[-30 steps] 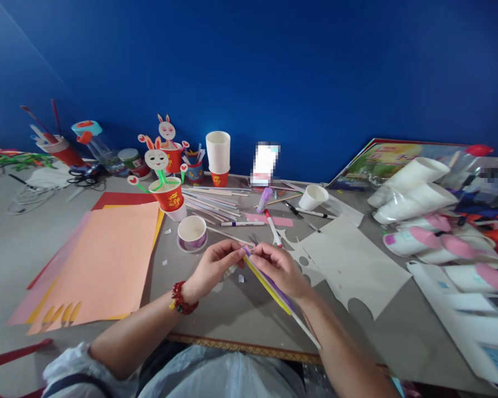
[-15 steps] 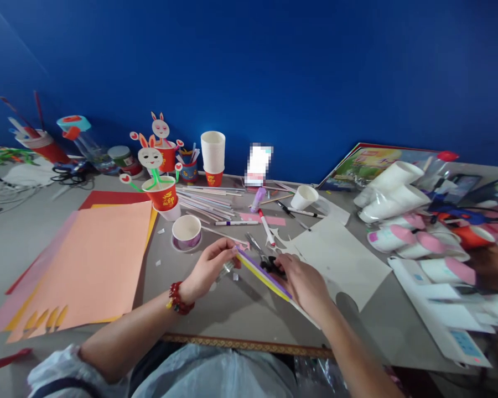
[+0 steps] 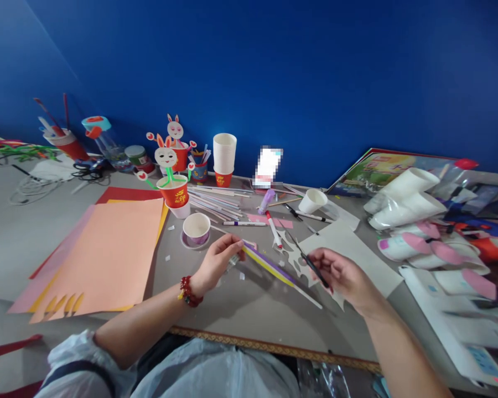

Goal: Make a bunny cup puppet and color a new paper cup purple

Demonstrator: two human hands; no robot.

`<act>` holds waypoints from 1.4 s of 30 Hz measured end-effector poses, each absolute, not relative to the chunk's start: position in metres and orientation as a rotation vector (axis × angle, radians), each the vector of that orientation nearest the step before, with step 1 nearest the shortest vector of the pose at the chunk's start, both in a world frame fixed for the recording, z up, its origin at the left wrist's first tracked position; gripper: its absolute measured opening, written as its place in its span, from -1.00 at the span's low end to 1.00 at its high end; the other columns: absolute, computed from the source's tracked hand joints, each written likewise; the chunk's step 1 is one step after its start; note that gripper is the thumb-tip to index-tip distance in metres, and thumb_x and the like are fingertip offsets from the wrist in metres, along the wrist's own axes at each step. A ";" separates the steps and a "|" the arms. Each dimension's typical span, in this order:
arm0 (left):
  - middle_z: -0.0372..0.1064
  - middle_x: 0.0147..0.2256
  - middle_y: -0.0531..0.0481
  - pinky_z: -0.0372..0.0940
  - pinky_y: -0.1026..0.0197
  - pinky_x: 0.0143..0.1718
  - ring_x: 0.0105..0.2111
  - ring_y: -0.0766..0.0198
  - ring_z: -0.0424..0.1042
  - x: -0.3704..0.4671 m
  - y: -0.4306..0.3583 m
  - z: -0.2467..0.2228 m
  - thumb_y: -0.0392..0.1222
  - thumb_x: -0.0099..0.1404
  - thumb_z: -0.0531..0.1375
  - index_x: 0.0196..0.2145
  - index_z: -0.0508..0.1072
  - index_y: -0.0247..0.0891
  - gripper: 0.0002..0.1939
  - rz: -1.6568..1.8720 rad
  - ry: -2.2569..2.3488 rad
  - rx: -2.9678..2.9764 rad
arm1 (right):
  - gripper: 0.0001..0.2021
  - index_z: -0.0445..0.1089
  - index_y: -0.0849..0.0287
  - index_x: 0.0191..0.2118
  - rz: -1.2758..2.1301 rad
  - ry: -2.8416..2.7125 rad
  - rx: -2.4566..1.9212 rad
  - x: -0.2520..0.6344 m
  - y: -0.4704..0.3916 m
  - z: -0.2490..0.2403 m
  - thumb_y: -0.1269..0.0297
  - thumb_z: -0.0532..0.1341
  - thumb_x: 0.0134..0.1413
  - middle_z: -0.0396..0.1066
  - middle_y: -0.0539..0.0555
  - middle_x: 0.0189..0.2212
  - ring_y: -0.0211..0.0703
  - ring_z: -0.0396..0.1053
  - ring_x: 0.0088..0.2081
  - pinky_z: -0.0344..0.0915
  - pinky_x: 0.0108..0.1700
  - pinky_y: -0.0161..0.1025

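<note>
My left hand (image 3: 222,257) pinches one end of a thin white stick (image 3: 309,296) with a purple and yellow strip (image 3: 271,266) along it. The stick slants down to the right above the table. A small clear item, perhaps tape (image 3: 233,262), shows by the left fingers; I cannot tell whether they hold it. My right hand (image 3: 342,276) is closed on black-handled scissors (image 3: 309,261), their blades pointing up and left. Below the scissors lies a cut-out scrap of white paper (image 3: 292,254).
Coloured paper sheets (image 3: 112,243) lie left. A paper cup (image 3: 197,226), rabbit cups (image 3: 174,193), white sticks (image 3: 219,203) and markers (image 3: 244,224) stand or lie ahead. At right are white paper (image 3: 357,254), bagged cups (image 3: 406,193) and a white case (image 3: 444,326). A phone (image 3: 268,166) leans on the blue wall.
My right hand has picked the scissors up off the table and moved right, away from the strip. My left hand still holds the stick. The view has shifted slightly left.
</note>
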State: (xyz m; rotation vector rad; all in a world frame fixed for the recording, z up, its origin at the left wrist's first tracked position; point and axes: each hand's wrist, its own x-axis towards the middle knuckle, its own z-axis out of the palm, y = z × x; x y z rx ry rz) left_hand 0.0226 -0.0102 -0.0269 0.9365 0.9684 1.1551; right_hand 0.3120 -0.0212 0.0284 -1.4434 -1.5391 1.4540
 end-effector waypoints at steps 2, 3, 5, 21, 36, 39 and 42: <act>0.41 -0.49 0.06 0.21 0.29 -0.28 -0.42 0.34 0.36 0.023 -0.009 -0.030 -0.03 0.28 0.29 -0.37 0.47 -0.27 -0.76 1.178 0.978 0.916 | -0.40 0.32 0.17 -0.23 1.510 -1.663 -1.454 0.307 -0.040 0.040 -0.27 0.40 -0.15 0.39 0.04 -0.44 -0.24 0.27 -0.48 0.18 -0.48 -0.34; 0.40 -0.48 0.06 0.20 0.30 -0.30 -0.42 0.35 0.35 0.023 -0.009 -0.031 -0.03 0.27 0.30 -0.37 0.47 -0.27 -0.76 1.189 0.985 0.900 | -0.43 0.31 0.17 -0.25 1.554 -1.744 -1.468 0.304 -0.050 0.043 -0.27 0.37 -0.09 0.38 0.02 -0.46 -0.29 0.20 -0.52 0.12 -0.50 -0.35; 0.38 -0.49 0.08 0.18 0.31 -0.35 -0.45 0.36 0.35 0.023 -0.009 -0.032 -0.02 0.25 0.31 -0.36 0.47 -0.27 -0.75 1.201 1.000 0.857 | -0.53 0.29 0.15 -0.29 1.563 -1.858 -1.520 0.295 -0.067 0.044 -0.19 0.34 0.03 0.31 -0.06 -0.51 -0.34 0.09 -0.54 0.02 -0.51 -0.37; 0.38 -0.48 0.10 0.19 0.42 -0.49 -0.51 0.44 0.32 0.026 -0.011 -0.028 0.03 0.10 0.42 -0.35 0.47 -0.25 -0.66 1.218 0.941 0.571 | -0.66 0.27 0.14 -0.43 1.191 -2.142 -1.732 0.244 -0.060 0.025 0.02 0.35 0.02 0.32 -0.10 -0.60 -0.35 0.17 -0.59 0.01 -0.59 -0.42; 0.38 -0.46 0.09 0.22 0.35 -0.46 -0.50 0.39 0.32 0.026 -0.010 -0.030 -0.01 0.16 0.38 -0.34 0.47 -0.25 -0.73 1.104 0.918 0.613 | -0.46 0.29 0.17 -0.34 1.881 -1.802 -1.521 0.266 -0.052 0.029 -0.31 0.24 0.06 0.48 0.02 -0.49 -0.42 0.20 -0.72 0.08 -0.76 -0.48; 0.42 -0.44 0.07 0.25 0.38 -0.40 -0.44 0.39 0.37 0.027 -0.010 -0.031 -0.04 0.15 0.39 -0.35 0.49 -0.26 -0.74 1.130 0.874 0.615 | -0.50 0.30 0.15 -0.34 1.838 -1.864 -1.530 0.266 -0.048 0.025 -0.26 0.25 0.08 0.47 0.00 -0.50 -0.40 0.19 -0.72 0.06 -0.76 -0.46; 0.43 -0.44 0.07 0.26 0.37 -0.40 -0.44 0.38 0.38 0.027 -0.009 -0.030 -0.07 0.14 0.39 -0.35 0.47 -0.27 -0.75 1.116 0.846 0.581 | -0.56 0.33 0.14 -0.32 1.752 -1.935 -1.553 0.265 -0.047 0.020 -0.20 0.26 0.12 0.45 -0.02 -0.52 -0.38 0.20 -0.69 0.04 -0.73 -0.45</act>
